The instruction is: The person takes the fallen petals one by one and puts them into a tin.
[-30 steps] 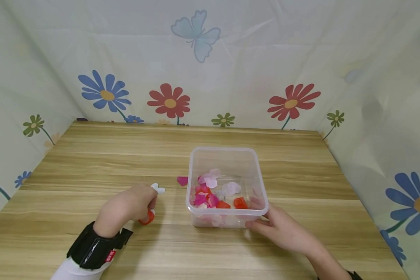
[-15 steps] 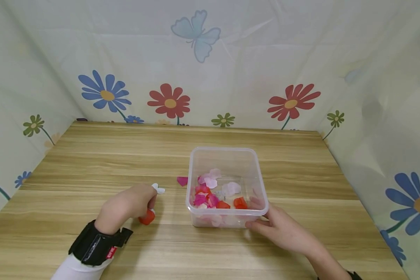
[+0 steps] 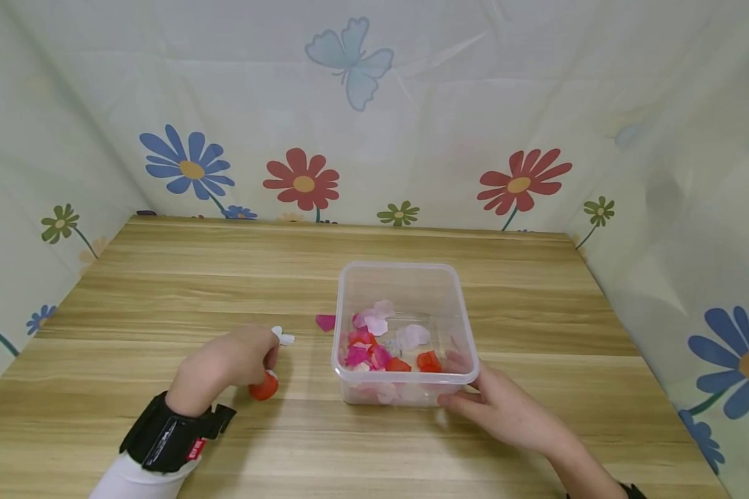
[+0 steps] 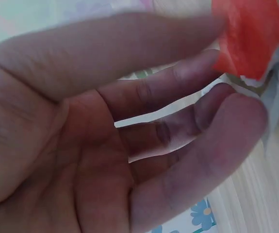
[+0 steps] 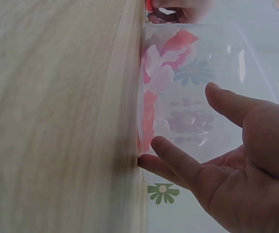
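Observation:
My left hand (image 3: 227, 360) is low over the table, left of the box. Its thumb and a finger pinch a red petal (image 3: 263, 387), which also shows beyond the thumb tip in the left wrist view. White petals (image 3: 283, 337) lie just past its knuckles. A clear square plastic box (image 3: 406, 378) stands uncovered, with pink, magenta, white and red petals (image 3: 374, 353) loose in it, mostly on its left side. Against the box's near right corner rests my right hand (image 3: 514, 412), its fingers fairly straight and spread in the right wrist view.
One magenta petal (image 3: 325, 322) lies on the wood-grain table (image 3: 225, 277), close to the box's left wall. Curtains printed with flowers and a butterfly (image 3: 351, 62) hang behind the table and along both sides.
The red petal has turned in my left hand's fingers and shows more of its face than a second ago. My right hand and the box have stayed put.

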`<state>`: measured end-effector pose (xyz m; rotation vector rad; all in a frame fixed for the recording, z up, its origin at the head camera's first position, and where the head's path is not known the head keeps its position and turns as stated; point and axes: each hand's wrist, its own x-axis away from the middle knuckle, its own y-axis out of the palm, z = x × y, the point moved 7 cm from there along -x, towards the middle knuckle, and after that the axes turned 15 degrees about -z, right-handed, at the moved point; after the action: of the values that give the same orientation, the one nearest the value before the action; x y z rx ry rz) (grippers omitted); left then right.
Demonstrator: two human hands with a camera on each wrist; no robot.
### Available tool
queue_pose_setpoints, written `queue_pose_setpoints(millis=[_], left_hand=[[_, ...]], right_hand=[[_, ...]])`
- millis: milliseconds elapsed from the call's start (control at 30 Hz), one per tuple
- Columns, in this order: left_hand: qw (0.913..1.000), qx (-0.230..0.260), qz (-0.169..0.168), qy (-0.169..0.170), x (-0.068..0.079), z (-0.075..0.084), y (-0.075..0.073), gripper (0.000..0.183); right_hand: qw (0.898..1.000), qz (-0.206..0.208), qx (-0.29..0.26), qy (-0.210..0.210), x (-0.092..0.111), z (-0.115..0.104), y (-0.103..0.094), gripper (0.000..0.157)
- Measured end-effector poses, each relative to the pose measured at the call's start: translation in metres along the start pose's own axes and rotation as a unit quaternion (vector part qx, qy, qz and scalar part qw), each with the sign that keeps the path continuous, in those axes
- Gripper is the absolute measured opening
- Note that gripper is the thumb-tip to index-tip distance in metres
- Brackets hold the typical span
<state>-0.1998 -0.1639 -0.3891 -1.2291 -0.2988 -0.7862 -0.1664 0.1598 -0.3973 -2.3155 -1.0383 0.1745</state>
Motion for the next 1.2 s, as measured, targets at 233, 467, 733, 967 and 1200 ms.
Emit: queue_pose_setpoints(millis=[233,467,733,967,1200], left_hand=[[1.0,-0.005,-0.007,-0.005,-0.003,-0.002,0.003,0.029],[0.9999,0.005,0.002,0.015,-0.003,0.001,-0.001,0.03],[0.9938,0.009,0.033,0.106,0.002,0.013,-0.015,0.024],[0.9807,-0.012,0.122,0.153,0.008,0.026,-0.031,0.016],[0.9449,0.0,0.248,0.214,0.022,0.041,-0.047,0.019]], right_hand=[[1.0,0.002,-0.001,0.008,0.0,0.002,-0.001,0.058],[1.0,0.002,-0.005,0.013,0.0,0.003,-0.001,0.06],[1.0,0.003,0.0,0.019,0.001,0.003,-0.001,0.061],[1.0,0.004,0.001,0.015,0.001,0.003,-0.001,0.061],[1.0,0.001,-0.007,0.011,0.0,0.003,-0.001,0.059]])
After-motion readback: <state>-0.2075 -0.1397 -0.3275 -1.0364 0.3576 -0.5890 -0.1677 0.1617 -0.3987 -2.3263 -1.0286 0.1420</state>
